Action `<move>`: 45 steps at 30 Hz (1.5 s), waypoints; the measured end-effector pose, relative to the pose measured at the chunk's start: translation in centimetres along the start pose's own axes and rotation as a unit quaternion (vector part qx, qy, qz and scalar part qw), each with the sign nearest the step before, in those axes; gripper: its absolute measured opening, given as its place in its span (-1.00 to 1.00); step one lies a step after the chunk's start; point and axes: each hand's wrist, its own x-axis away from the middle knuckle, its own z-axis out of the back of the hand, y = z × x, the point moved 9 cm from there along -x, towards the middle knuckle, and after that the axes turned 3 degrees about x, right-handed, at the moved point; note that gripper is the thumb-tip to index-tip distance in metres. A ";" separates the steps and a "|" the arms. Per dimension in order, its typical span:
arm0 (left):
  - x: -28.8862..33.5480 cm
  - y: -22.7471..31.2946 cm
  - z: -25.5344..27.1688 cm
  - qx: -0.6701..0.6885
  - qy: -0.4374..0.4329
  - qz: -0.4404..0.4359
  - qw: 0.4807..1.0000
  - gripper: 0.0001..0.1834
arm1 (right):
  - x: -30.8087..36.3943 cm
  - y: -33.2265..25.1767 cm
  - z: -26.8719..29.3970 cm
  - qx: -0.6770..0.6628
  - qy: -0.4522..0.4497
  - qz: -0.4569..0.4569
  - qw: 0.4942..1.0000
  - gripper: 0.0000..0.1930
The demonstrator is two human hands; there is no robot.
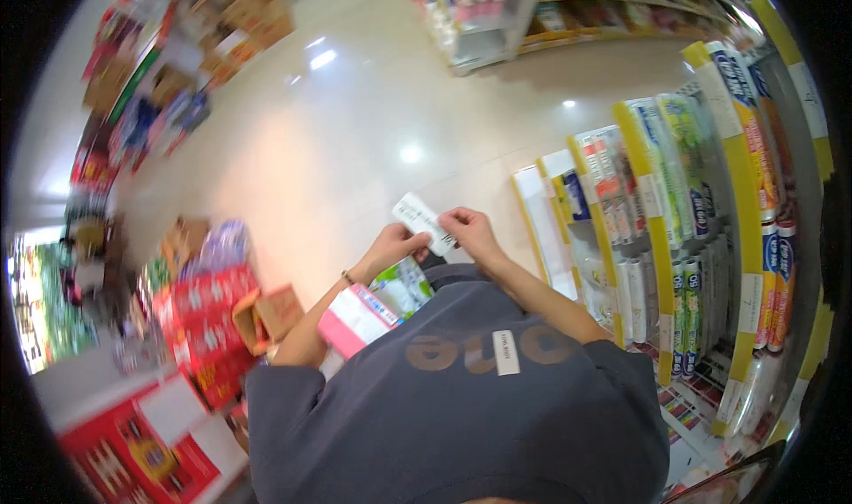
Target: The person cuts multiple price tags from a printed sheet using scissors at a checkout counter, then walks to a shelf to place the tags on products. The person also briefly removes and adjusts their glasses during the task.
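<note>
In front of my chest, both hands hold a small white oblong with dark print (424,223); blur hides whether it is a label strip or a slim box. My left hand (396,245) pinches its lower left edge, thumb on top. The fingers of my right hand (470,234) are closed on its right side. Tucked between my left forearm and my body are a pink and white package (358,316) and a green and white packet (404,287). A band circles my left wrist.
To my right stand shelves with yellow edge strips (652,238), stocked with rolls and slim packages. Red cartons (209,300) and an opened brown box (271,316) are stacked at left. More cartons (253,16) lie far left. Another stocked shelf (612,11) stands beyond the shiny floor.
</note>
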 end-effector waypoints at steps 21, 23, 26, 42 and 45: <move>-37.7 35.7 1.8 -0.194 -0.291 0.100 0.932 -0.71 | -28.4 -22.6 16.5 -0.220 0.308 -0.027 0.925 -0.84; -41.8 38.9 -0.5 -0.196 -0.300 0.096 0.929 -0.72 | -29.8 -25.4 21.2 -0.285 0.342 0.028 0.895 -0.78; -46.7 43.0 -5.6 -0.218 -0.354 0.110 0.903 -0.74 | -30.1 -30.0 28.3 -0.312 0.392 0.088 0.861 -0.81; -68.6 58.3 -42.3 -0.452 -0.565 0.088 0.684 -0.75 | -22.9 -41.7 64.0 -0.296 0.673 0.100 0.670 -0.85; -71.9 63.0 -46.8 -0.448 -0.574 0.094 0.679 -0.75 | -22.6 -44.8 70.9 -0.247 0.706 0.103 0.656 -0.87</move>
